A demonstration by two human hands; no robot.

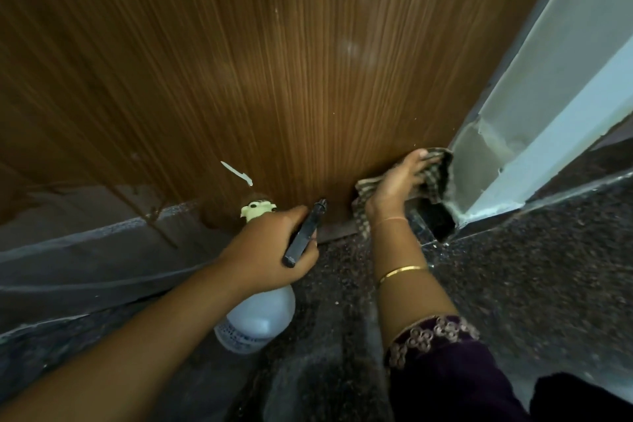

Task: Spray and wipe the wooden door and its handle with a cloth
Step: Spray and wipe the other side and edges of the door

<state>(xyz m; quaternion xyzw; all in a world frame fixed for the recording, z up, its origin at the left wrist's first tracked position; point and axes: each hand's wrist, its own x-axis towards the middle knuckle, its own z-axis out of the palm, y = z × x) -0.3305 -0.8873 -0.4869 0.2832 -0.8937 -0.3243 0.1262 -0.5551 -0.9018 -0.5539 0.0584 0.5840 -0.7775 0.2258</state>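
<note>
Head view: the wooden door (274, 62) fills the upper part of the picture, a brown panel with fine vertical grain, a soft sheen near its middle and a few small pale specks. A short white streak (236, 173) lies low on the panel.

At the door's bottom right corner the right hand (394, 188) presses a striped cloth (435, 175) flat against the wood. Its fingers are laid out fairly straight over the fabric, and a loose end of the cloth hangs below the wrist. A thin gold bangle (400, 272) circles that forearm above a dark purple sleeve (442, 336) with embroidered trim.

The left hand (270, 247) has its fingers curled round the neck of a white spray bottle (260, 319). The bottle's black nozzle (305, 233) points toward the foot of the door, close to it.

A pale door frame (548, 113) rises just right of the cloth, its paint rough at the base. The floor (531, 267) is dark speckled stone, glossy, with a lighter polished strip along the left wall.
</note>
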